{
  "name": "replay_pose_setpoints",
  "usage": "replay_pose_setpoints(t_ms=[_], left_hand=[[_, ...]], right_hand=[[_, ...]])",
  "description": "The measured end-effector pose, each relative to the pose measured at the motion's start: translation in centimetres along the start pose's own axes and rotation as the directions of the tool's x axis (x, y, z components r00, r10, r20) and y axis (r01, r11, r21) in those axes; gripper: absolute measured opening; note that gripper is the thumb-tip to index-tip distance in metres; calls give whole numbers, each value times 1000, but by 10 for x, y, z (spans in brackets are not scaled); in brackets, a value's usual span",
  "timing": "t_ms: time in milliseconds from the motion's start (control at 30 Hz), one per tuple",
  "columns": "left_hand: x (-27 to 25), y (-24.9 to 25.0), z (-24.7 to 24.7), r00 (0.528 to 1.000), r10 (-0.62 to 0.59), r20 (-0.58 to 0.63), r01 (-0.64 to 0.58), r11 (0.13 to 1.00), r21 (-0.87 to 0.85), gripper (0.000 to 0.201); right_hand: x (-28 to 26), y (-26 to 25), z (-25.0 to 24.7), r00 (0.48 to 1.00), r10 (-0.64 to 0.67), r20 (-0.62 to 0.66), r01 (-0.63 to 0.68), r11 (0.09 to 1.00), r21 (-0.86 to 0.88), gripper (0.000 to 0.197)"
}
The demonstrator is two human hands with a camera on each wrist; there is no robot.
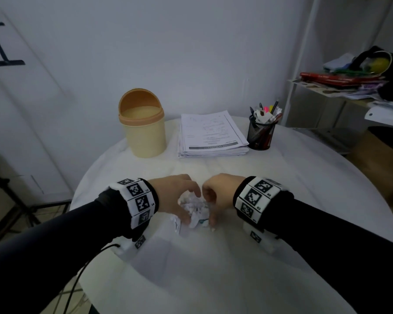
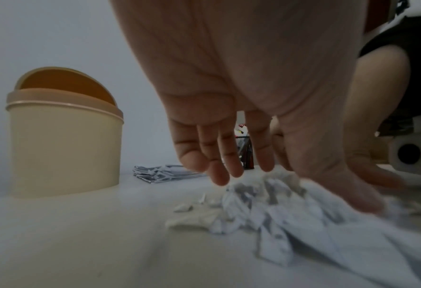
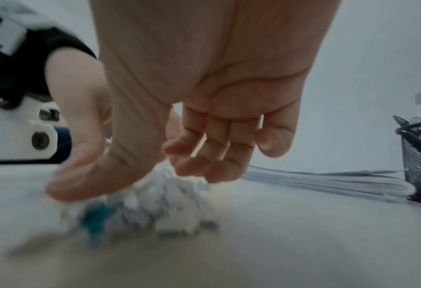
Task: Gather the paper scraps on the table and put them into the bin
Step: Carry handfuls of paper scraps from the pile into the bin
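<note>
A pile of torn white paper scraps [image 1: 196, 209] lies on the round white table [image 1: 281, 200], near its middle. My left hand [image 1: 188, 206] cups the pile from the left, thumb on the near side and fingers curved over the far side. My right hand [image 1: 210, 208] cups it from the right the same way. In the left wrist view my left hand [image 2: 298, 175] has its thumb pressed on the scraps [image 2: 290, 210]. In the right wrist view my right hand [image 3: 135, 181] curls over the scraps [image 3: 160, 200]. The beige bin [image 1: 143, 132] stands at the back left, lid swung open.
A stack of printed sheets [image 1: 211, 134] lies right of the bin. A black mesh pen cup [image 1: 261, 132] stands beside it. A cluttered shelf [image 1: 349, 87] is off the table's right edge and a tripod [image 1: 21, 200] stands at the left.
</note>
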State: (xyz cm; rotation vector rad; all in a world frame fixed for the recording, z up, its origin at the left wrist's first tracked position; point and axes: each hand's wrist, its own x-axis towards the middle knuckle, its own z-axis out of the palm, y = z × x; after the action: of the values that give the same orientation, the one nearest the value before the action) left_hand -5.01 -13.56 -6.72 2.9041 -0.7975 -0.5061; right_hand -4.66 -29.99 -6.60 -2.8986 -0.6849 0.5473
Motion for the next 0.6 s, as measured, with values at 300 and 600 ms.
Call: replay_pose_setpoints(t_ms=[300, 600], left_hand=[[0, -2, 3, 1000, -9, 0, 9, 999, 34, 62], [9, -7, 7, 998, -12, -69, 12, 1000, -12, 40]], right_hand=[[2, -10, 7, 999, 21, -38, -20, 999, 27, 56], [8, -1, 10, 994, 26, -108, -22, 999, 42, 33]])
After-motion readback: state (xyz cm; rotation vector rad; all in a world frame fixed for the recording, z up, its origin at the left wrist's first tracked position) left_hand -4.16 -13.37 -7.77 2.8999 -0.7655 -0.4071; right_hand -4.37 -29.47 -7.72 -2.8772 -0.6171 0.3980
